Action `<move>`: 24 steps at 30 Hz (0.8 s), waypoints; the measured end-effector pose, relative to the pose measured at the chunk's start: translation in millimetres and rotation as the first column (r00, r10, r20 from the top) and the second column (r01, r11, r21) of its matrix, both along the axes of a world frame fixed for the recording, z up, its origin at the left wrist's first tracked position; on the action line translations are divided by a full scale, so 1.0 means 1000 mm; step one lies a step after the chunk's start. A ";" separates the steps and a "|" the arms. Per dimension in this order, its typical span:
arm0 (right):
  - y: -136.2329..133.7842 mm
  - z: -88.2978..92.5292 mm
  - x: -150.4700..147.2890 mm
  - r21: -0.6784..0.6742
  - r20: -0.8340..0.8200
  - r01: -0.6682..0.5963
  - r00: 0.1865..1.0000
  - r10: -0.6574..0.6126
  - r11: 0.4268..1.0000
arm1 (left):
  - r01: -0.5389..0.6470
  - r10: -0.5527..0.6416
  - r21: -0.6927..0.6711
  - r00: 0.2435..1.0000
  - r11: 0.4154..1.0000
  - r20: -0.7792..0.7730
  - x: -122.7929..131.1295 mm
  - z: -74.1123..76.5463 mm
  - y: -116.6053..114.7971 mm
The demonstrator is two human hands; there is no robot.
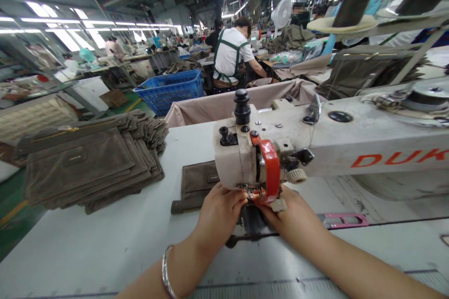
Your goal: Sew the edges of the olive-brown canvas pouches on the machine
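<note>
Partly behind the white metal sewing-machine head [231,161], a flat olive-brown fabric piece [197,178] is jutting out leftward. Fingers of left hand [218,211] are bunching close, those of right hand [288,210] partly hiding; can't tell what either's pinching. Feeding well is likely needing flat edges, clear fingertips.

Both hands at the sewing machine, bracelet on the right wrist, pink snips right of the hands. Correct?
No: the head view shows the bracelet on the left wrist. Otherwise right: left hand and right hand at the sewing machine, pink snips to their right.
</note>
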State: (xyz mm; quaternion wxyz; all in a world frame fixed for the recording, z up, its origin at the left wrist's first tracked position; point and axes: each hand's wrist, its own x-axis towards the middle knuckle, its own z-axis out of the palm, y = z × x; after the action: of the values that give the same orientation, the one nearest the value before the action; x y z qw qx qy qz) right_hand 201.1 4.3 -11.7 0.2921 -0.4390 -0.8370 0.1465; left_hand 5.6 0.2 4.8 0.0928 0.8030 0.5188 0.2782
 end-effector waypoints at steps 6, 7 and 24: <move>-0.001 0.002 -0.003 0.019 0.003 0.013 1.000 -0.013 1.000 | 0.016 -0.017 -0.034 0.999 0.999 -0.038 -0.001 0.000 0.002; -0.002 0.002 -0.003 0.023 -0.003 0.020 1.000 -0.020 1.000 | 0.016 -0.017 -0.031 0.999 0.999 -0.043 -0.001 0.000 0.002; -0.002 0.001 0.001 0.091 -0.065 -0.075 0.995 0.081 0.993 | 0.043 -0.045 -0.027 0.995 0.999 -0.085 -0.007 0.008 0.001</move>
State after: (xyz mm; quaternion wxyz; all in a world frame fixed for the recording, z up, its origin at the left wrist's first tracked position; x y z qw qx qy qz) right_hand 202.0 1.8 -10.6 0.3337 -0.3874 -0.8487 0.1355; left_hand -1.2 1.6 12.4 0.0865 0.8242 0.5079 0.2348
